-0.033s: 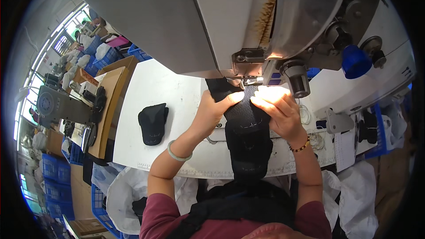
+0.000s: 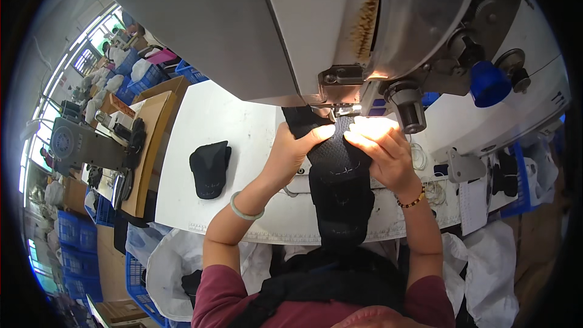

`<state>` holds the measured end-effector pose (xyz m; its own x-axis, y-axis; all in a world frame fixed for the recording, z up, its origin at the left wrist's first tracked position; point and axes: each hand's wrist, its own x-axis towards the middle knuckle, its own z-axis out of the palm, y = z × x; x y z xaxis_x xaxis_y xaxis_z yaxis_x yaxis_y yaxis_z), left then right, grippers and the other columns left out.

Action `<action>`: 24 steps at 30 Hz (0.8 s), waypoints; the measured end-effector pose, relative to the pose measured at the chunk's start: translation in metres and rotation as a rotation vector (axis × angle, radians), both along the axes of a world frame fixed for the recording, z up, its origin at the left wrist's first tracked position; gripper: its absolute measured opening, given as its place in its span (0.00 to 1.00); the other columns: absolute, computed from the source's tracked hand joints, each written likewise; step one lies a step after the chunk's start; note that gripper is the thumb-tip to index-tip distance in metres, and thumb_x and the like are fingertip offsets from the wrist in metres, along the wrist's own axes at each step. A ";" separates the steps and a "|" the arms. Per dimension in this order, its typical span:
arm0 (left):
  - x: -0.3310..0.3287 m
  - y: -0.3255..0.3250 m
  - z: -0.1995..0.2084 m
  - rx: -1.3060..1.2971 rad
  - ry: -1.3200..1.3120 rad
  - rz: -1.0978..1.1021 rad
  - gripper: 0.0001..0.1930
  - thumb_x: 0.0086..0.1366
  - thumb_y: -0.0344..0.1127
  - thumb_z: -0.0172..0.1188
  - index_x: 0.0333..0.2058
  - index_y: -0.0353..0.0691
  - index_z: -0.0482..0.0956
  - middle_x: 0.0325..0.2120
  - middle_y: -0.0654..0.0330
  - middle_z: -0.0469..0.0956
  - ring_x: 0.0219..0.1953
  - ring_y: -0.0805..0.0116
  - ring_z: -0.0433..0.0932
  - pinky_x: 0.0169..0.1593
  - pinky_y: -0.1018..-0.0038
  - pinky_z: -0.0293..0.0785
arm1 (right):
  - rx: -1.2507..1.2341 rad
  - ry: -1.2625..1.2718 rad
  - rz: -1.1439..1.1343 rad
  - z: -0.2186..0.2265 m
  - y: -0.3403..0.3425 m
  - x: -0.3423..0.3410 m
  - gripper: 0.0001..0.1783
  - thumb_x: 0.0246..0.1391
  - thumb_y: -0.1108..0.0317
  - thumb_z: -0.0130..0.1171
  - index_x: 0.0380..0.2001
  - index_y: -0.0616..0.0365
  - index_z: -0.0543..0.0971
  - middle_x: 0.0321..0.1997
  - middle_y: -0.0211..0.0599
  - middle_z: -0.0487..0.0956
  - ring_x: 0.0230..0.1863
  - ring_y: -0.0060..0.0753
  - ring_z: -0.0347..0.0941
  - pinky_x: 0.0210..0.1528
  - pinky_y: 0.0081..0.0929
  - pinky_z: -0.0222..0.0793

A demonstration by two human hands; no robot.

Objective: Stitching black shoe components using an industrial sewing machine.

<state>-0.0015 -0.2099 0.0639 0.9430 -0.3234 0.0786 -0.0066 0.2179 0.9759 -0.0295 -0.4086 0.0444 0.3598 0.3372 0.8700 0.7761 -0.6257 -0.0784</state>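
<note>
A strip of black fabric pieces (image 2: 341,197) with white chalk-like marks runs from beneath the sewing machine (image 2: 212,30) down over the table's front edge to my lap. My left hand (image 2: 294,149) grips the left side of the top piece, thumb on the cloth just in front of the presser foot (image 2: 340,111). On its right side, my right hand (image 2: 388,155) holds the same piece with bunched fingers. Bright lamp light washes out those right fingertips. The needle point is too small to make out. Another black fabric piece (image 2: 210,170) lies flat on the table, left of my left arm.
The white worktable (image 2: 255,127) has a ruler strip along its curved front edge. Below it stand a white sack (image 2: 167,267) and a blue crate (image 2: 136,285). Loose thread (image 2: 434,193) lies right of my right hand. Another machine (image 2: 85,143) stands far left.
</note>
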 end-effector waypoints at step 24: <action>0.007 0.010 -0.001 0.105 -0.130 -0.005 0.11 0.57 0.34 0.62 0.37 0.36 0.76 0.33 0.62 0.77 0.36 0.75 0.75 0.44 0.77 0.72 | -0.002 0.066 -0.042 -0.002 0.010 0.003 0.25 0.35 0.84 0.52 0.41 0.54 0.81 0.41 0.35 0.79 0.43 0.34 0.74 0.45 0.31 0.67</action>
<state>0.0054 -0.2001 0.0632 0.9253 -0.3411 0.1658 -0.1339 0.1153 0.9843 -0.0264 -0.3989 0.0428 0.4304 0.3226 0.8430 0.7426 -0.6575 -0.1276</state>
